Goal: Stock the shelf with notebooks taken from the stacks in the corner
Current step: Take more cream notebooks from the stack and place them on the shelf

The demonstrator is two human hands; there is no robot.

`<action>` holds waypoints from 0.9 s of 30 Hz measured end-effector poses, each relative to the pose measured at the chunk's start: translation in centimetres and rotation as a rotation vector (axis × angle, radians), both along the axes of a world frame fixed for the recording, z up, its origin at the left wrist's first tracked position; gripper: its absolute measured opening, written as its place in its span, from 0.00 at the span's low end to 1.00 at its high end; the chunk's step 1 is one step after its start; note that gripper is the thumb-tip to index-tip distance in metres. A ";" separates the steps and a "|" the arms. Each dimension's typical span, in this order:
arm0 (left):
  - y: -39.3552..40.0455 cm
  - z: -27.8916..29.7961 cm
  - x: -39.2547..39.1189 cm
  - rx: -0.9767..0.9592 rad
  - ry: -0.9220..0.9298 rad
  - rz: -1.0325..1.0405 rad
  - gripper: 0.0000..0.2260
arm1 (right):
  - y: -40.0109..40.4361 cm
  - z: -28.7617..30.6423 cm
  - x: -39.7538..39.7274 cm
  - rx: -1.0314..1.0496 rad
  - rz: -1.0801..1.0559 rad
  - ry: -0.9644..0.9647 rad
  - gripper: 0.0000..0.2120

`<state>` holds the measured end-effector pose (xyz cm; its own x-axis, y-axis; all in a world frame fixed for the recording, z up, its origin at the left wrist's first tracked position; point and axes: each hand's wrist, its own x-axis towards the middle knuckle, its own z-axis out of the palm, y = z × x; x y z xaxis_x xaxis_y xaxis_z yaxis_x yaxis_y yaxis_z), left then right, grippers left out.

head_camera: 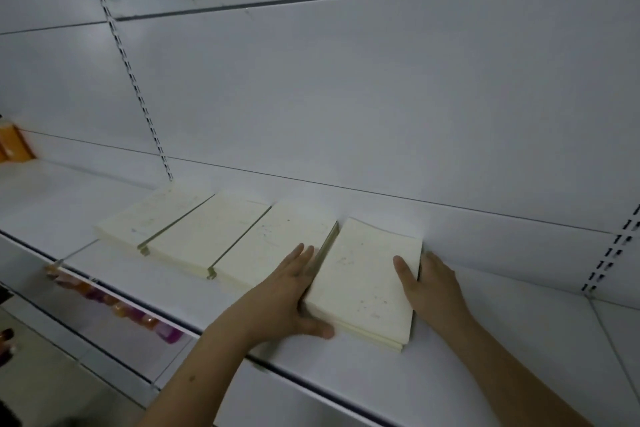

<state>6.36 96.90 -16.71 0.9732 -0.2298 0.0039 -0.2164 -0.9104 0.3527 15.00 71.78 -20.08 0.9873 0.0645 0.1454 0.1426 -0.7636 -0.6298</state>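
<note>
On the white shelf (450, 350), the left hand (298, 291) and right hand (429, 284) clamped the rightmost notebook stack (367, 284) from opposite sides, thumbs on the cover and front edge. It lay flat, just beside three more cream notebook stacks (214, 232) in a row.

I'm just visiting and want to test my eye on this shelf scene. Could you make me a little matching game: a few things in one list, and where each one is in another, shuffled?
Things:
1. left hand
2. right hand
3. rightmost notebook stack
4. orange box

Places:
A. far left, against the back panel
B. between the two hands on the shelf
C. at the stack's right edge, thumb on its top cover
D. at the stack's left edge, thumb at the near corner

Pairs: 1-D, 2-C, 3-B, 4-A
</note>
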 end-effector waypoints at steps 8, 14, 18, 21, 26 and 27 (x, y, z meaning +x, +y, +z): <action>-9.9 2.5 -1.1 -0.325 -0.344 -0.035 0.23 | -5.4 6.9 -1.4 0.213 -0.056 -0.228 0.28; -28.1 0.6 0.3 -0.304 -0.242 -0.438 0.25 | -18.9 10.0 -5.7 0.135 -0.134 -0.385 0.25; -39.5 0.4 -1.0 -0.308 -0.182 -0.667 0.27 | -30.7 10.2 -10.7 0.023 -0.258 -0.432 0.24; -47.8 0.1 -2.4 -0.318 -0.174 -0.787 0.26 | -39.7 10.2 -14.6 -0.037 -0.371 -0.465 0.23; -61.1 -1.0 -4.9 -0.343 -0.144 -0.897 0.25 | -54.1 10.2 -19.8 -0.097 -0.536 -0.447 0.23; -63.6 -1.3 -5.3 -0.342 -0.137 -0.912 0.25 | -56.9 10.1 -20.7 -0.098 -0.568 -0.442 0.24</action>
